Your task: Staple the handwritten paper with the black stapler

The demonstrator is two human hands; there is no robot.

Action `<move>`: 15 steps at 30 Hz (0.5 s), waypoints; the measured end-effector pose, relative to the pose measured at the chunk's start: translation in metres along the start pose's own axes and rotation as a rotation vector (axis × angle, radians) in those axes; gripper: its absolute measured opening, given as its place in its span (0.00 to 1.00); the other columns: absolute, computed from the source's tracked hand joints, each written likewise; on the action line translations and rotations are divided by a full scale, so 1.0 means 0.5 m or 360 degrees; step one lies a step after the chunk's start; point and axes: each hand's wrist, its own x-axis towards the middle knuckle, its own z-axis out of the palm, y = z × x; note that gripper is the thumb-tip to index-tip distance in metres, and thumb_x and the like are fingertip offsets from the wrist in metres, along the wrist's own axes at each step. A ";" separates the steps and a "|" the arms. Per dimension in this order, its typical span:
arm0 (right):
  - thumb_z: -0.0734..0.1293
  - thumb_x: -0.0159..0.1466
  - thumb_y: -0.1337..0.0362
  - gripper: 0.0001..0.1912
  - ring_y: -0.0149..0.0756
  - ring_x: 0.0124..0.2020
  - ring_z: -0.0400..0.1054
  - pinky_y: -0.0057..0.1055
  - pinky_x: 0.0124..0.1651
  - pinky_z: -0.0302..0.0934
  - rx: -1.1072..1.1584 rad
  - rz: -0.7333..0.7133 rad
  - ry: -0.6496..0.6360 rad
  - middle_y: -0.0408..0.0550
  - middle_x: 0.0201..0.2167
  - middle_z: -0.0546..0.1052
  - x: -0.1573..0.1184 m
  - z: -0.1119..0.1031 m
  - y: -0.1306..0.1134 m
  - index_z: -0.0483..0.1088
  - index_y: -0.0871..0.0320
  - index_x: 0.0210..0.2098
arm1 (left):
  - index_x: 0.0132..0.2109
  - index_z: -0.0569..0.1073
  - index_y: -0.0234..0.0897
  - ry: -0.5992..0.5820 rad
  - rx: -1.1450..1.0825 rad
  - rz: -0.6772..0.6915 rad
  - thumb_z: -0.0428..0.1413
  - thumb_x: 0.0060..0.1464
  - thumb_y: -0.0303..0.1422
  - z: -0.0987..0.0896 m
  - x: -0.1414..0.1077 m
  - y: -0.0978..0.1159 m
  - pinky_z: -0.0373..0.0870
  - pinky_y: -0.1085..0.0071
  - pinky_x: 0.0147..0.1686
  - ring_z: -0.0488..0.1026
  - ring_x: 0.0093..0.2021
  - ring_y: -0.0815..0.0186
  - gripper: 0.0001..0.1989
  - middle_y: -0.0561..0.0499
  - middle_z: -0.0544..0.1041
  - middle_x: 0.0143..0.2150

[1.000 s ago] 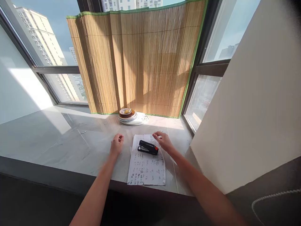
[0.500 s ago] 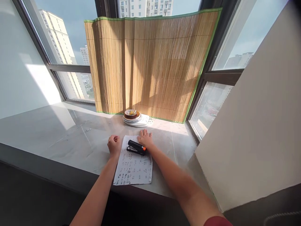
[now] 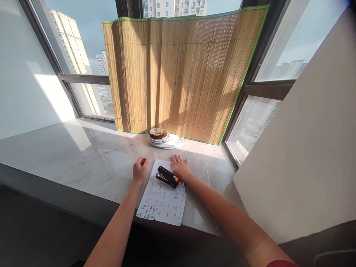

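Observation:
A white sheet of paper (image 3: 161,207) covered in handwriting lies on the stone sill, its near end reaching the front edge. On the upper half of the sheet rests a black stapler (image 3: 167,177) with an orange part at one end; its arm is raised from the base. My right hand (image 3: 180,167) lies flat with fingers spread at the sheet's far right corner, close beside the stapler. Left of the sheet, my left hand (image 3: 139,169) is curled in a loose fist on the sill, apart from the paper, and I see nothing in it.
Behind the paper stands a stack of plates (image 3: 158,139), several of them, against a bamboo mat (image 3: 178,78) with green edging that covers the window. The grey sill (image 3: 83,163) drops off at its front edge. A white wall (image 3: 300,155) closes the right side.
The sheet and stapler have turned slightly clockwise on the sill. My right hand has shifted a little with the sheet's corner. My left hand stays curled.

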 end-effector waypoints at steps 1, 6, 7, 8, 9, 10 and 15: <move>0.47 0.75 0.54 0.31 0.47 0.77 0.36 0.68 0.71 0.31 -0.0019 0.0025 -0.0009 0.55 0.77 0.44 -0.012 -0.006 0.023 0.46 0.57 0.75 | 0.36 0.76 0.39 -0.0201 -0.0019 0.0153 0.53 0.59 0.36 0.004 -0.005 0.007 0.68 0.69 0.36 0.73 0.34 0.63 0.08 0.51 0.78 0.32; 0.49 0.76 0.55 0.29 0.47 0.76 0.41 0.68 0.71 0.33 -0.0020 0.0116 0.0000 0.53 0.76 0.48 -0.047 -0.026 0.105 0.51 0.54 0.73 | 0.51 0.80 0.43 -0.1071 -0.0004 0.0870 0.54 0.63 0.37 0.022 -0.030 0.022 0.70 0.62 0.55 0.75 0.53 0.59 0.14 0.48 0.81 0.52; 0.50 0.75 0.56 0.28 0.48 0.76 0.42 0.68 0.71 0.33 0.0001 0.0103 0.0019 0.53 0.76 0.50 -0.049 -0.030 0.111 0.53 0.54 0.73 | 0.53 0.79 0.44 -0.1150 0.0012 0.0933 0.55 0.63 0.38 0.025 -0.032 0.020 0.68 0.60 0.59 0.74 0.56 0.58 0.15 0.48 0.81 0.54; 0.52 0.75 0.57 0.27 0.48 0.75 0.43 0.67 0.71 0.35 0.0031 0.0084 0.0046 0.53 0.75 0.51 -0.051 -0.035 0.113 0.54 0.54 0.72 | 0.54 0.80 0.45 -0.1194 0.0042 0.0965 0.56 0.63 0.38 0.026 -0.032 0.017 0.67 0.58 0.61 0.74 0.58 0.57 0.15 0.48 0.80 0.55; 0.53 0.75 0.58 0.26 0.49 0.75 0.46 0.66 0.71 0.37 0.0072 0.0066 0.0086 0.54 0.74 0.54 -0.053 -0.042 0.113 0.57 0.54 0.70 | 0.53 0.80 0.45 -0.1216 0.0084 0.0974 0.57 0.62 0.38 0.028 -0.031 0.013 0.66 0.57 0.61 0.74 0.58 0.57 0.15 0.48 0.80 0.56; 0.55 0.74 0.59 0.25 0.50 0.73 0.49 0.64 0.71 0.40 0.0128 0.0049 0.0148 0.55 0.73 0.58 -0.055 -0.051 0.111 0.60 0.54 0.69 | 0.52 0.81 0.45 -0.1221 0.0129 0.0968 0.58 0.62 0.38 0.028 -0.030 0.009 0.67 0.56 0.61 0.75 0.58 0.56 0.14 0.47 0.80 0.56; 0.59 0.73 0.52 0.18 0.41 0.47 0.72 0.38 0.51 0.65 0.0606 -0.0238 0.0305 0.53 0.47 0.78 -0.087 -0.133 0.084 0.73 0.57 0.48 | 0.50 0.82 0.46 -0.1208 0.0185 0.0937 0.59 0.60 0.38 0.028 -0.024 0.004 0.67 0.56 0.61 0.75 0.57 0.56 0.13 0.47 0.81 0.56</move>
